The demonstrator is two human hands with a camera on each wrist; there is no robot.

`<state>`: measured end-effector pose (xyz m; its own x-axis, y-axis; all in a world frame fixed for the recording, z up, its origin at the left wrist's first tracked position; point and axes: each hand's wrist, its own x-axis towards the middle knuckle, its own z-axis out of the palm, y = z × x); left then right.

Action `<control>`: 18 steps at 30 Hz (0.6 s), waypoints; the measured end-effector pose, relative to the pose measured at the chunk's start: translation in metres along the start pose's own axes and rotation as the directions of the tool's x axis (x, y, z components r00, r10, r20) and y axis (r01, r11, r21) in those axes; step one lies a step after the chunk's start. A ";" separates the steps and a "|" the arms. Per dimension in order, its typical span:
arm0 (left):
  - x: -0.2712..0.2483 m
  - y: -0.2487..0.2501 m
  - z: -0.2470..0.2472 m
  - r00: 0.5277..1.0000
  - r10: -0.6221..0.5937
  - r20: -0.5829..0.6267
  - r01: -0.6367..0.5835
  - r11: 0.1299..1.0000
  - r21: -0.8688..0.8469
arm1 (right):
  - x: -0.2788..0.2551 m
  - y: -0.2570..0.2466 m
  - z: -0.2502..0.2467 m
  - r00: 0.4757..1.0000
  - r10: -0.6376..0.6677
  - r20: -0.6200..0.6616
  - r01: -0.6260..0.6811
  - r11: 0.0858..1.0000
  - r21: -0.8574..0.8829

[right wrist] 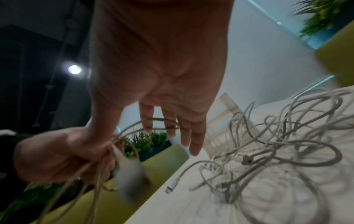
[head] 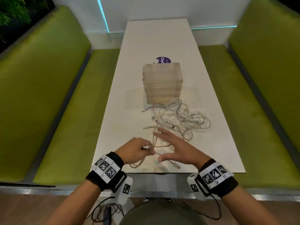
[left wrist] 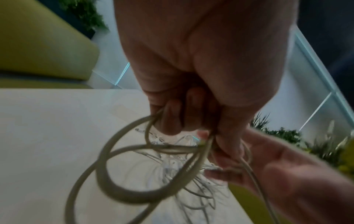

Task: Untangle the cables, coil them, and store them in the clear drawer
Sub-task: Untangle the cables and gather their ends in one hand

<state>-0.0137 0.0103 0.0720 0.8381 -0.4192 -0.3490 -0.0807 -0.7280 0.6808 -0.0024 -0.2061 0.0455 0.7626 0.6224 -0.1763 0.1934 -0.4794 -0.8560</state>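
A tangle of white cables (head: 180, 119) lies on the white table (head: 219, 143), just in front of the clear stacked drawer unit (head: 162, 82). My left hand (head: 138, 150) grips loops of one beige cable (left wrist: 122, 181) near the table's front edge, with a plug end at its fingers. My right hand (head: 173, 148) hovers beside it with fingers straight and spread, thumb out, and the beige cable passes under its palm. In the right wrist view the fingers (right wrist: 191, 136) point towards the tangle (right wrist: 277, 144) and hold nothing.
Green benches (head: 48, 111) flank the table on both sides. A purple round sticker (head: 164, 60) lies behind the drawer unit. A loose cable end (head: 176, 165) rests near the table's front edge. Dark wires hang below my wrists.
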 end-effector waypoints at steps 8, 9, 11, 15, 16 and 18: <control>-0.023 -0.004 0.016 0.993 -0.033 -0.111 -0.005 0.943 -0.332 | -0.013 0.024 0.043 0.997 0.043 0.066 -0.030 0.982 -0.188; -0.024 -0.005 0.019 0.991 -0.050 -0.122 -0.004 0.915 -0.403 | -0.014 0.025 0.047 0.990 0.066 0.125 -0.035 0.971 -0.235; -0.027 -0.006 0.020 0.987 -0.085 -0.137 0.007 0.870 -0.493 | -0.018 0.027 0.054 0.974 0.106 0.203 -0.040 0.952 -0.303; -0.035 -0.004 0.021 0.998 -0.065 0.018 0.066 0.868 -0.492 | -0.025 0.020 0.056 0.990 0.116 -0.079 -0.109 0.991 0.080; -0.036 -0.004 0.023 0.997 -0.041 0.071 0.069 0.889 -0.453 | -0.025 0.015 0.053 0.990 0.087 -0.108 -0.065 0.980 0.190; -0.036 -0.001 0.025 0.988 0.008 0.155 0.043 0.946 -0.322 | -0.025 0.005 0.048 0.998 0.011 -0.057 0.003 0.973 0.233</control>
<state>-0.0575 0.0121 0.0676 0.7438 -0.5038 -0.4393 0.1335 -0.5319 0.8362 -0.0504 -0.1941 0.0225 0.7987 0.5807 -0.1573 0.0466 -0.3204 -0.9461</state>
